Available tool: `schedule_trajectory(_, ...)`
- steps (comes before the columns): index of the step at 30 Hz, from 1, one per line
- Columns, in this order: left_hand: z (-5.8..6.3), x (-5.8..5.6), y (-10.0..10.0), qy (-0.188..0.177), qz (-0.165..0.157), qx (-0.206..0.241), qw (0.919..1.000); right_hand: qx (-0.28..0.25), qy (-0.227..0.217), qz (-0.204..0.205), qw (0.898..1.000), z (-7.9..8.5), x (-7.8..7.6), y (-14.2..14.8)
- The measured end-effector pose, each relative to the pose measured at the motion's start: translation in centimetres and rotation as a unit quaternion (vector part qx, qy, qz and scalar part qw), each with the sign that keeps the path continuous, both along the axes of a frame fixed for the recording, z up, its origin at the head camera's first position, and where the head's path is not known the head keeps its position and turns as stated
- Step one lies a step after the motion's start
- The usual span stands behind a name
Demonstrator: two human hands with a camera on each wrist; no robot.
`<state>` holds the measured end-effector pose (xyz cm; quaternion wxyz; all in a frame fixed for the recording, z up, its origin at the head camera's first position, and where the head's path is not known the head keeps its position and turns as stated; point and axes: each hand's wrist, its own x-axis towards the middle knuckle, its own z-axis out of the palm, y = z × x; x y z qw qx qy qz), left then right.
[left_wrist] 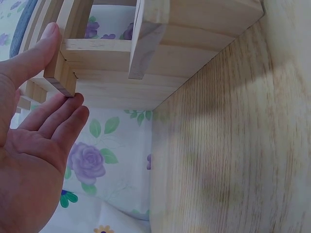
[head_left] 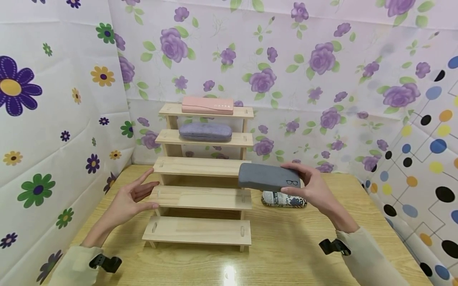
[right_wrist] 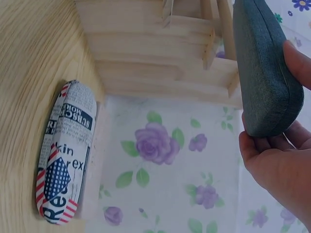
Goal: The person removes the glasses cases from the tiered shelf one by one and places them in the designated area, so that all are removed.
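My right hand [head_left: 310, 186] grips the right end of a blue-grey glasses case [head_left: 266, 175] with a small glasses emblem. It holds the case in the air beside the right end of the stepped wooden shelf [head_left: 200, 166], at about the third tier; the case's left end overlaps that board. In the right wrist view, thumb and fingers clasp the case [right_wrist: 265, 68] from both sides. My left hand [head_left: 127, 200] is at the shelf's left side, thumb and fingers apart, fingertips right at the board ends. A purple glasses case [head_left: 205, 132] and a pink case [head_left: 207, 105] lie on the upper two tiers.
A newsprint-patterned glasses case [right_wrist: 65, 155] with stars and stripes lies on the wooden table [head_left: 286, 246], right of the shelf. Flower-patterned cloth [head_left: 286, 79] hangs behind and at left; a dotted cloth [head_left: 425, 167] hangs at right.
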<state>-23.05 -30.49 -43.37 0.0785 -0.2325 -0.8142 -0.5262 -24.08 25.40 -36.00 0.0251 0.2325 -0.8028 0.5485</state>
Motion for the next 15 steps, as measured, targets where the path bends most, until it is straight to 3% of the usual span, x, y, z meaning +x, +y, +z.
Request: schedule_trajectory(15, 0.1, 0.1, 0.0, 0.000, -0.002, 0.003, 1.0000, 0.008, 0.016, -0.009, 1.000, -0.7, 1.0, 3.7)
